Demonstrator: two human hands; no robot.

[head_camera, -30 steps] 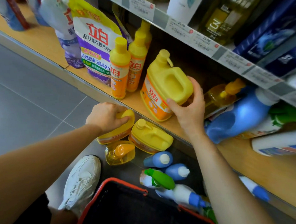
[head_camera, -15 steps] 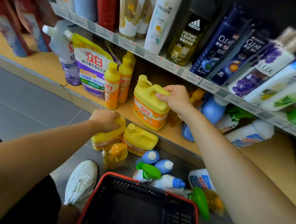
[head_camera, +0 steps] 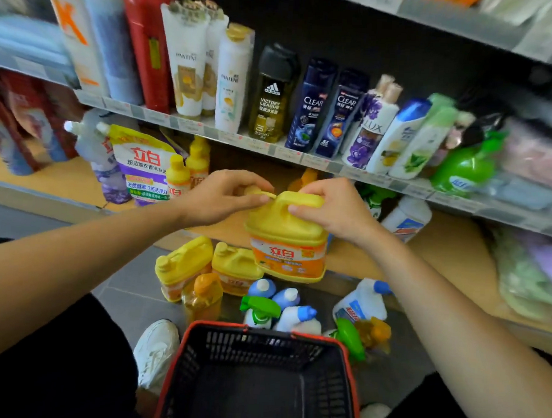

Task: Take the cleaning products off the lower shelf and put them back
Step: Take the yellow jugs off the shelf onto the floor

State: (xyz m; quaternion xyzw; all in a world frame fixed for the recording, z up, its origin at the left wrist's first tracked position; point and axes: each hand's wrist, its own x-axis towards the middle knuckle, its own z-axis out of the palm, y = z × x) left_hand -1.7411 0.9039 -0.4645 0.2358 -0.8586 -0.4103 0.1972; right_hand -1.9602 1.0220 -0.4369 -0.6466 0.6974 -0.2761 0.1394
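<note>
A yellow detergent jug point(head_camera: 287, 242) with an orange label is held in front of the lower wooden shelf point(head_camera: 453, 252). My right hand point(head_camera: 336, 209) grips its handle from the right. My left hand point(head_camera: 220, 195) pinches the cap end at the jug's top left. Two more yellow jugs point(head_camera: 184, 264) point(head_camera: 235, 264) stand on the floor below, beside an amber bottle point(head_camera: 201, 294), blue-capped bottles point(head_camera: 287, 298) and a green-trigger spray bottle point(head_camera: 259, 309). On the lower shelf, slim yellow bottles point(head_camera: 178, 177) and a refill pouch point(head_camera: 145, 165) stand to the left.
A red-rimmed black basket point(head_camera: 257, 379) sits on the floor right below my hands, beside a white shoe point(head_camera: 156, 350). The upper shelf carries shampoo bottles point(head_camera: 272, 95). White and green bottles point(head_camera: 406, 217) lie on the lower shelf to the right.
My left hand left the floor jug and rose to the cap of the jug my right hand holds. That jug came off the shelf toward me. The view tilted upward.
</note>
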